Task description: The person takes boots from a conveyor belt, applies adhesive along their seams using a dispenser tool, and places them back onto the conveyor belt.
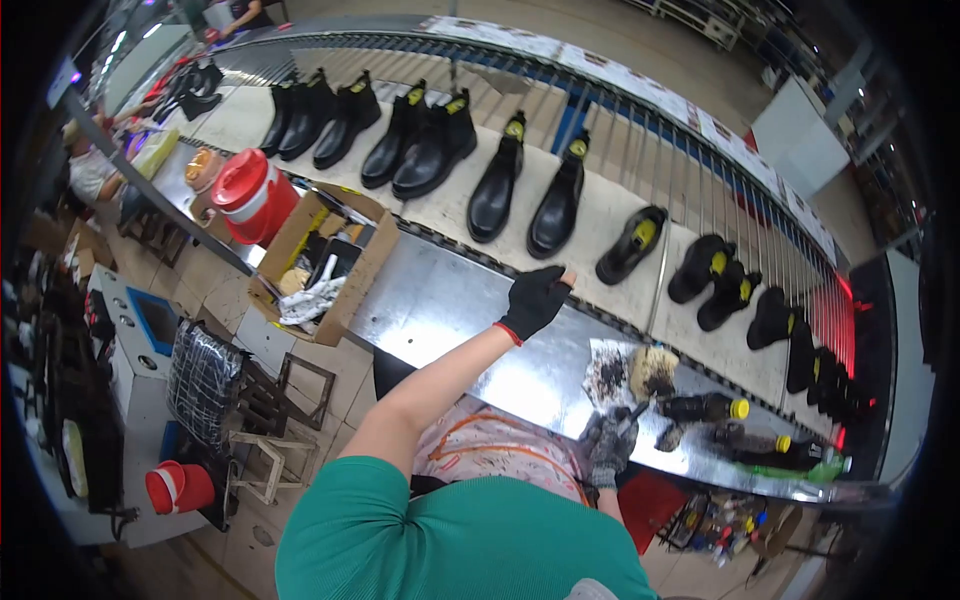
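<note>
Pointing bare fingertips over the near edge of a cream conveyor belt [606, 195], the person's left hand in a black, red-cuffed glove [537, 303] is showing mostly its back, so I cannot tell whether its fingers are curling or lying loose. Nearest to it, a tall black ankle boot with a yellow tag [556, 210] is standing on the belt, and a lower black boot with a yellow lining [632, 247] is sitting to its right. The right hand in a mottled grey glove [608, 446] is resting low by the shiny metal bench [430, 310]; whether it is grasping anything, I cannot tell. Just beyond it, a black-smeared white sheet [604, 372] is lying beside a stained cream sponge-like lump [653, 368], with a dark yellow-capped bottle [697, 408] lying nearby.
</note>
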